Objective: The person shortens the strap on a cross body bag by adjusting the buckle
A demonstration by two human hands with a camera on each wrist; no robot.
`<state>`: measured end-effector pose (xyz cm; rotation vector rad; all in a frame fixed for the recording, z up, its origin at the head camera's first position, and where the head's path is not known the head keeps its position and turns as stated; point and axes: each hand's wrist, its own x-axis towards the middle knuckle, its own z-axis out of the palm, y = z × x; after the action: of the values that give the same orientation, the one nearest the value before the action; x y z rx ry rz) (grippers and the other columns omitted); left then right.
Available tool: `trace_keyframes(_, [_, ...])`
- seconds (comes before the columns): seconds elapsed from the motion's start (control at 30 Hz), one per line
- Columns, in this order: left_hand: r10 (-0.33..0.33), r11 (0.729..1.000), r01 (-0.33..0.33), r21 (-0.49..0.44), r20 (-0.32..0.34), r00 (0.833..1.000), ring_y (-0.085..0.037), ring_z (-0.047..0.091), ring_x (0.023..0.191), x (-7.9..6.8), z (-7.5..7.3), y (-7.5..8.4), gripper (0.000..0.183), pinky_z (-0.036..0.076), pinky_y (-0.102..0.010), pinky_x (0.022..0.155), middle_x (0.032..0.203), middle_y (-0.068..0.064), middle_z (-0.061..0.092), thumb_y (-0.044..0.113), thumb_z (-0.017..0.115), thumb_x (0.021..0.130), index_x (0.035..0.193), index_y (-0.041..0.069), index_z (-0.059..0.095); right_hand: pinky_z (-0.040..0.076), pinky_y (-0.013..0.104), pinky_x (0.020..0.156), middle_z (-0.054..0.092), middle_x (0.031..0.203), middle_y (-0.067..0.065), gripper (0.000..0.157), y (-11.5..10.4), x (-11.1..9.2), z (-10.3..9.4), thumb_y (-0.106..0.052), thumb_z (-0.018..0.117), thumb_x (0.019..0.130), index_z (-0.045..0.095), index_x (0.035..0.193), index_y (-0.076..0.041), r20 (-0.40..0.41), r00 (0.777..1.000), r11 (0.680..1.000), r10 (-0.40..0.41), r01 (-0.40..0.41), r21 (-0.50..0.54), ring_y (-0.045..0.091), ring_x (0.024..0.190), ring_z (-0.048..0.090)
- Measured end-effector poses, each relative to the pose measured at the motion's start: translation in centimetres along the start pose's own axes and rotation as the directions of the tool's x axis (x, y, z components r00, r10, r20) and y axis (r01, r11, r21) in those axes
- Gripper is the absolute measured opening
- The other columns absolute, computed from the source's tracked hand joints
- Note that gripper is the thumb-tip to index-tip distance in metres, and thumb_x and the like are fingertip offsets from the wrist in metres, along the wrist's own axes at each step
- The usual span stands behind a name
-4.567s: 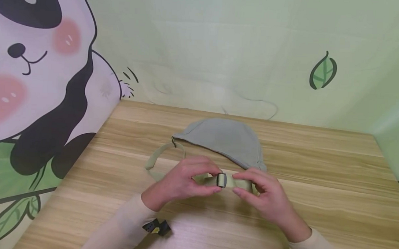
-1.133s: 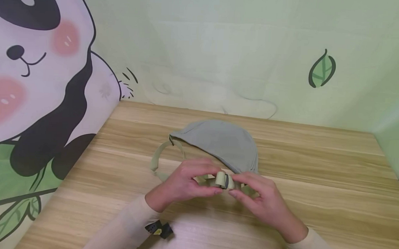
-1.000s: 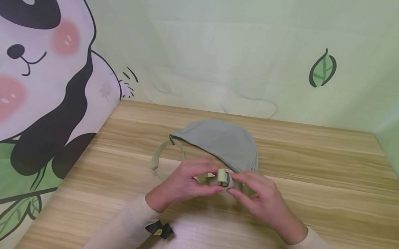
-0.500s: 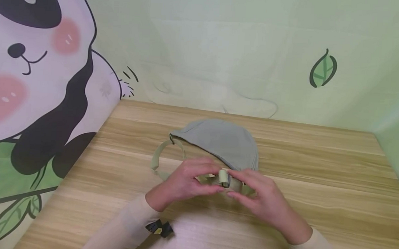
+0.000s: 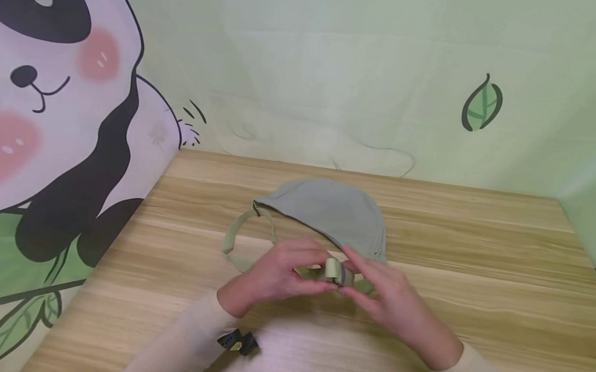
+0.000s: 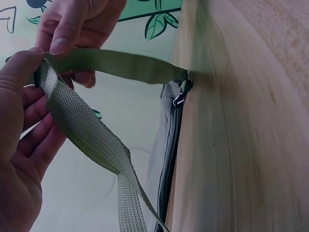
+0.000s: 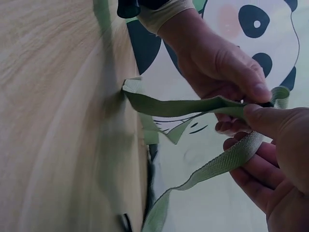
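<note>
A grey zip-up sling bag (image 5: 327, 209) lies on the table, its light green webbing strap (image 5: 231, 235) running toward the person. My left hand (image 5: 277, 270) pinches the strap between thumb and fingers, at a raised loop (image 5: 332, 267) of webbing beside the dark slider buckle (image 5: 343, 276). From the other side my right hand (image 5: 397, 301) holds the strap by the slider, thumb below and index finger stretched above. In the right wrist view, the strap (image 7: 207, 169) hangs in a curve from both hands. Fingers partly hide the slider in both wrist views.
The wood-grain table (image 5: 473, 258) meets a pale green wall (image 5: 331, 88) behind the bag. A panda picture (image 5: 59, 117) covers the left side. Near the bag's end, the left wrist view shows a zipper pull (image 6: 179, 99).
Since the first frame, the slider has turned and a loop of webbing has risen beside it. My right hand and the bag have shifted slightly left. Lately the right index finger has lifted.
</note>
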<state>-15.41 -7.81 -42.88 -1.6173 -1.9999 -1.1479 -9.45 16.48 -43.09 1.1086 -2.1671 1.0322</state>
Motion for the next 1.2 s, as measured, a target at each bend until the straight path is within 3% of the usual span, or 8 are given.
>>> trace_keyframes(0.1, [-0.009, 1.0, 0.009, -0.002, 0.004, 1.0, -0.012, 0.072, 0.083, -0.1, 0.1, 0.1, 0.019, 0.061, -0.02, 0.079, 0.096, -0.003, 0.079, 0.01, 0.091, 0.085, 0.099, 0.006, 0.078, 0.066, 0.027, 0.082, 0.082, 0.11, 0.015, 0.081, 0.1, -0.1, 0.1, -0.008, 0.086, 0.089, 0.048, 0.161, -0.004, 0.019, 0.999, 0.999, 0.029, -0.03, 0.022, 0.028, 0.092, 0.081])
trace_keyframes(0.2, [-0.025, 0.999, 0.026, -0.025, 0.013, 1.0, -0.013, 0.071, 0.082, -0.2, 0.1, 0.1, 0.018, 0.063, -0.023, 0.075, 0.096, -0.004, 0.079, 0.008, 0.09, 0.086, 0.098, 0.005, 0.077, 0.066, 0.025, 0.076, 0.081, 0.113, 0.018, 0.094, 0.2, -0.3, 0.2, 0.007, 0.09, 0.076, 0.049, 0.16, -0.004, 0.043, 0.996, 0.995, 0.072, -0.075, 0.068, 0.032, 0.094, 0.081])
trace_keyframes(0.27, [-0.04, 0.998, 0.04, -0.039, 0.016, 0.999, -0.012, 0.071, 0.082, -0.2, 0.2, 0.1, 0.018, 0.062, -0.024, 0.074, 0.096, -0.004, 0.078, 0.007, 0.09, 0.086, 0.099, 0.005, 0.077, 0.067, 0.026, 0.077, 0.081, 0.114, 0.018, 0.097, 0.4, -0.5, 0.2, 0.01, 0.091, 0.073, 0.049, 0.159, -0.003, 0.056, 0.994, 0.991, 0.092, -0.097, 0.088, 0.033, 0.097, 0.08])
trace_keyframes(0.4, [-0.071, 0.995, 0.072, -0.065, 0.014, 0.997, -0.012, 0.069, 0.082, -0.4, 0.1, 0.1, 0.02, 0.062, -0.024, 0.074, 0.096, -0.004, 0.078, 0.007, 0.09, 0.086, 0.103, 0.006, 0.078, 0.067, 0.034, 0.089, 0.08, 0.116, 0.014, 0.091, 0.9, -1.1, 0.3, 0.006, 0.094, 0.071, 0.053, 0.153, 0.002, 0.083, 0.989, 0.989, 0.125, -0.131, 0.062, 0.031, 0.102, 0.079])
trace_keyframes(0.57, [-0.105, 0.991, 0.104, -0.083, -0.003, 0.995, -0.012, 0.071, 0.086, -0.6, -0.1, 0.0, 0.026, 0.064, -0.027, 0.077, 0.099, -0.005, 0.079, 0.006, 0.09, 0.085, 0.109, 0.005, 0.079, 0.066, 0.041, 0.093, 0.081, 0.116, 0.005, 0.065, 1.6, -1.9, 0.2, -0.001, 0.092, 0.078, 0.067, 0.138, -0.002, 0.131, 0.969, 0.976, 0.211, -0.216, 0.029, 0.023, 0.105, 0.079])
trace_keyframes(0.73, [-0.123, 0.988, 0.12, -0.097, -0.022, 0.992, -0.014, 0.073, 0.089, -0.7, -0.3, -0.1, 0.028, 0.066, -0.03, 0.078, 0.101, -0.006, 0.08, 0.005, 0.091, 0.084, 0.109, 0.005, 0.08, 0.062, 0.026, 0.099, 0.081, 0.117, 0.004, 0.046, 1.9, -2.1, 0.3, -0.001, 0.09, 0.081, 0.076, 0.124, -0.009, 0.117, 0.969, 0.972, 0.218, -0.226, 0.061, 0.021, 0.106, 0.078])
trace_keyframes(0.9, [-0.126, 0.986, 0.125, -0.106, -0.004, 0.992, -0.014, 0.074, 0.091, -0.7, -0.4, -0.2, 0.029, 0.065, -0.027, 0.082, 0.104, -0.006, 0.081, 0.005, 0.09, 0.085, 0.112, 0.005, 0.08, 0.054, 0.012, 0.102, 0.081, 0.114, 0.008, 0.044, 2.0, -2.0, 0.4, 0.004, 0.089, 0.079, 0.077, 0.119, -0.008, 0.065, 0.985, 0.98, 0.162, -0.169, 0.103, 0.02, 0.102, 0.077])
trace_keyframes(1.2, [-0.112, 0.992, 0.111, -0.068, -0.013, 0.994, -0.013, 0.074, 0.088, -0.9, -0.3, -0.3, 0.028, 0.063, -0.022, 0.08, 0.101, -0.006, 0.079, 0.007, 0.092, 0.083, 0.109, 0.006, 0.079, 0.057, 0.016, 0.102, 0.079, 0.12, 0.01, 0.047, 1.2, -1.2, 0.1, 0.005, 0.087, 0.081, 0.076, 0.126, -0.003, 0.056, 0.98, 0.971, 0.19, -0.196, 0.137, 0.02, 0.107, 0.076])
